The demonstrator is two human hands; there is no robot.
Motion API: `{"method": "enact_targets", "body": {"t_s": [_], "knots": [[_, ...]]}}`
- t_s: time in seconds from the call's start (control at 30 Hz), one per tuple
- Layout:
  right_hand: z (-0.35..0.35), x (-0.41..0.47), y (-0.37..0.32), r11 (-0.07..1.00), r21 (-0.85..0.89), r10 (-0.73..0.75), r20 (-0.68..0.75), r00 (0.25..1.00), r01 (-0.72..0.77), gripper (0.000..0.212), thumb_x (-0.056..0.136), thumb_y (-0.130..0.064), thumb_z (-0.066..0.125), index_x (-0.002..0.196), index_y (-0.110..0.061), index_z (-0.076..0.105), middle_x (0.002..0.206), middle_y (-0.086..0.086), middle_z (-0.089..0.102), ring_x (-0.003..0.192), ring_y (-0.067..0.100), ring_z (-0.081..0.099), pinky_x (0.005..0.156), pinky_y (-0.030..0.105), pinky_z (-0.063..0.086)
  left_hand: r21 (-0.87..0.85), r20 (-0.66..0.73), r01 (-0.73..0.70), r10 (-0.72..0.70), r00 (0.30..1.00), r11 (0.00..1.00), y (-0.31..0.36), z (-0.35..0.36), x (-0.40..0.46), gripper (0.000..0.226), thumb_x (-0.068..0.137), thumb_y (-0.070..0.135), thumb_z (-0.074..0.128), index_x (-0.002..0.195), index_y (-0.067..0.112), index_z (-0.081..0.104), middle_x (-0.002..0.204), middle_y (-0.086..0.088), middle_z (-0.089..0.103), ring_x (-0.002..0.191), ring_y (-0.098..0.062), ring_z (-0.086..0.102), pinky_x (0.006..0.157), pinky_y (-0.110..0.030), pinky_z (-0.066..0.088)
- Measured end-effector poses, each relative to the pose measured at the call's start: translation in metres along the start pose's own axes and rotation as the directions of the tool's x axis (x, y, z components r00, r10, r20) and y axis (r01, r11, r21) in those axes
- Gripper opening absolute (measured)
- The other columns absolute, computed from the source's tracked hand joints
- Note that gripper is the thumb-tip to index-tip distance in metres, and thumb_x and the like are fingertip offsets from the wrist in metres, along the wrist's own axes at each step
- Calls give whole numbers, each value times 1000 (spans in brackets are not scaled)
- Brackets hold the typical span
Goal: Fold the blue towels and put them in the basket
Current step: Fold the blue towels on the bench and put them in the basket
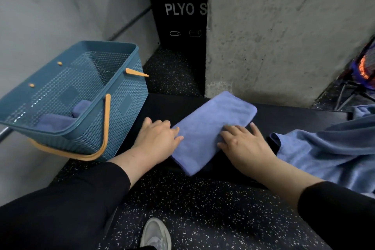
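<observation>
A folded blue towel (211, 128) lies as a long rectangle on the black bench (294, 115), its near end hanging a little over the front edge. My left hand (157, 140) lies flat on the bench, fingertips touching the towel's left edge. My right hand (241, 144) presses flat on the towel's right side, fingers spread. The teal basket (113, 95) with orange handles stands at the left, and folded blue towels (58, 121) lie in its bottom. A loose pile of lighter blue towels (324, 148) is heaped on the bench at the right.
A concrete pillar (284, 36) rises just behind the bench. A black plyo box (180, 18) stands in the gap behind. Speckled rubber floor (213, 209) and my shoe (156, 235) are below. A wall runs along the left, behind the basket.
</observation>
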State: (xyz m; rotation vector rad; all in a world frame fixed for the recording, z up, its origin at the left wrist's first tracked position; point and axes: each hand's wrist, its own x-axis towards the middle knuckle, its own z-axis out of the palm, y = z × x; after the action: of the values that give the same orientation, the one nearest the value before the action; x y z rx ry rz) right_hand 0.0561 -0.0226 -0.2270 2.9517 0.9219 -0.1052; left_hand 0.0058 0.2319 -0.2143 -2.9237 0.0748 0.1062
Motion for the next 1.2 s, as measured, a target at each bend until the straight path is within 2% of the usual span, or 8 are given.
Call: {"method": "enact_targets", "body": {"t_s": [0.1,0.2,0.37,0.53,0.77,0.93,1.0,1.2], "knots": [[2,9,14,991,88,97,62,993,-103,50,102,-56,27,139,-26,44,161,-7,23,151,18,19,116,64,12,-287,60,-207,233,971,935,-6,2,-7,58,95,62,23,118,33,69,93,9,58,100,-16,58,91,-36,44],[6,11,24,983,147,106,10,994,-107,43,103,-49,39,138,-25,47,159,-6,26,149,21,24,115,64,16,-339,-103,-358,344,933,870,-12,8,-13,49,95,57,39,133,37,62,107,13,54,103,-9,50,95,-30,42],[4,-7,29,930,175,-261,-302,917,322,17,96,-35,53,104,-26,65,107,-7,58,91,22,60,77,38,45,-331,-63,-401,404,912,854,-15,13,-16,48,100,50,51,147,43,45,156,13,28,144,-8,20,118,-34,20],[13,-33,36,853,182,-474,-124,872,490,58,91,-75,45,129,-33,58,139,-9,50,132,12,47,113,42,34,-337,-58,-401,406,912,852,-13,13,-20,46,100,51,50,145,39,50,157,14,31,146,-7,18,119,-31,16],[16,-40,15,892,162,-380,-237,894,422,27,88,-43,51,108,-31,63,126,-12,60,120,11,57,107,38,36,-308,-145,-469,447,883,828,-4,9,-29,59,96,68,33,136,33,58,149,8,45,143,-11,31,120,-34,18],[-7,-40,7,853,503,-72,-151,986,139,20,101,-45,43,98,-30,56,90,-9,64,88,7,58,87,20,43,-312,-84,-449,446,891,837,9,0,-31,83,85,79,42,151,29,40,157,12,34,148,-7,21,124,-35,11],[-18,-44,10,795,606,11,-45,999,18,15,102,-45,45,95,-33,51,78,-7,63,76,8,58,69,27,47,-344,-159,-448,419,894,825,14,2,-31,64,89,63,55,142,27,51,151,10,44,143,-8,31,121,-37,22],[-26,-52,27,657,754,33,-23,999,-5,23,101,-40,51,92,-20,55,72,-4,63,68,11,57,76,42,49,-721,-151,-255,213,965,644,18,-19,-32,8,93,30,60,88,24,64,84,15,66,84,-2,60,82,-31,48]]}}
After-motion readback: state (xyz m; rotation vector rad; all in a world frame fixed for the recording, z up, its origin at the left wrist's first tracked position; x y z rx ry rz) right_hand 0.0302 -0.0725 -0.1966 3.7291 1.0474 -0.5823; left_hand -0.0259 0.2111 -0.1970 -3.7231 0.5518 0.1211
